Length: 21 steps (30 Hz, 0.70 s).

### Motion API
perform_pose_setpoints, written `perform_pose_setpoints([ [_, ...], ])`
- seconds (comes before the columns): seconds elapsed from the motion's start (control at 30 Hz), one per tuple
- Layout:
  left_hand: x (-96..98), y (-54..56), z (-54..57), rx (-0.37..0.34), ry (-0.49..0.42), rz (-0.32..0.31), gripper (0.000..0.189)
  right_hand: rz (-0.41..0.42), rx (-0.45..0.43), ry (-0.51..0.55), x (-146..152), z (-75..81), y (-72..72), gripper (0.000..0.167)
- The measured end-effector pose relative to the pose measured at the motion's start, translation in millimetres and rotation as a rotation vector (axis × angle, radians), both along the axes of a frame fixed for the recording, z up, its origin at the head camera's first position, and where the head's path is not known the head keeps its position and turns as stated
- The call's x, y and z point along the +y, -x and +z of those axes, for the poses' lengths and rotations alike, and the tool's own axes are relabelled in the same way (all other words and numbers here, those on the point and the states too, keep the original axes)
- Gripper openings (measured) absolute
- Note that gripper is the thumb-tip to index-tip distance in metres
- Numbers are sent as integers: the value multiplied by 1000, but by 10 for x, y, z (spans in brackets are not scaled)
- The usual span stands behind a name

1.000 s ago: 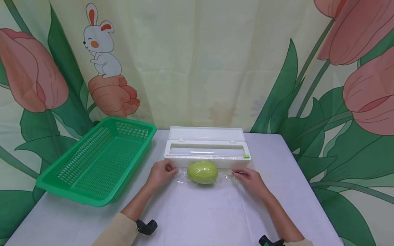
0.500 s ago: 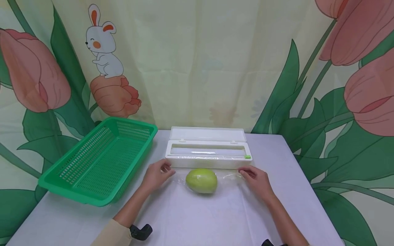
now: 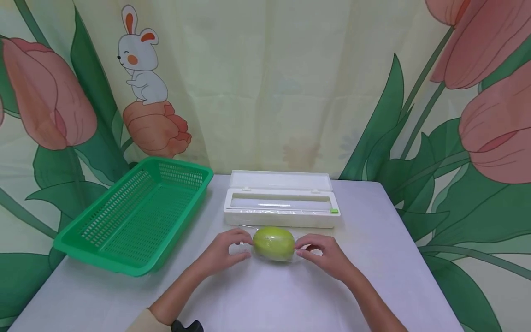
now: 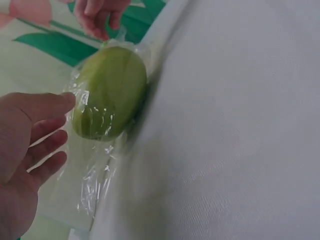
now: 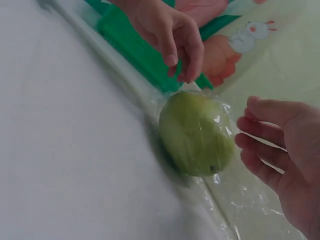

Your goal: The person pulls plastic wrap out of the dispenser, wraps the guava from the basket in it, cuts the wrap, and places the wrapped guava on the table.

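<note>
L hand [image 3: 230, 251] & R hand [image 3: 323, 256] are relaxed, fingers loosely bent, nothing gripped. Both have been brought in from the clear film [image 4: 92, 187] ends to either side of the wrapped green fruit [image 3: 274, 243]. Fruit's seen b/w them on the counter [image 3: 282, 299], now apart from the open white box [image 3: 279, 218] vs. right against its front 1 s ago.

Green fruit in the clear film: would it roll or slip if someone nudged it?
The green fruit would probably roll, since its sides are rounded. Its glossy clear film may make it somewhat slippery. The film's crinkled end looks thin, so it would likely flop.
</note>
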State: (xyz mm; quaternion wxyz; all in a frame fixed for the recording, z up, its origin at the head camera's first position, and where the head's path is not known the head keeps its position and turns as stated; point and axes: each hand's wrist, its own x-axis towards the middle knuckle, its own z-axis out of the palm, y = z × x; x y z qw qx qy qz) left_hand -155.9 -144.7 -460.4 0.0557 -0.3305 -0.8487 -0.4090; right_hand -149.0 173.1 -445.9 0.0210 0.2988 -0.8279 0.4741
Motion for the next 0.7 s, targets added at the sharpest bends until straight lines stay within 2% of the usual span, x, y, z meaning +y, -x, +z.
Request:
perform_pose_setpoints([
  [0.13,67,13,-25,72,6,-2,37,11,108,5,-88,-92,5,24],
  [0.23,112,30,-38,76,19,-20,43,-4,127,-22,-124,-121,13,28],
  [0.43,180,82,-58,42,93,17,55,-47,82,-63,-147,-106,61,39],
  [0.7,276,149,-61,-60,215,96,75,-117,33,-123,-182,-164,132,59],
])
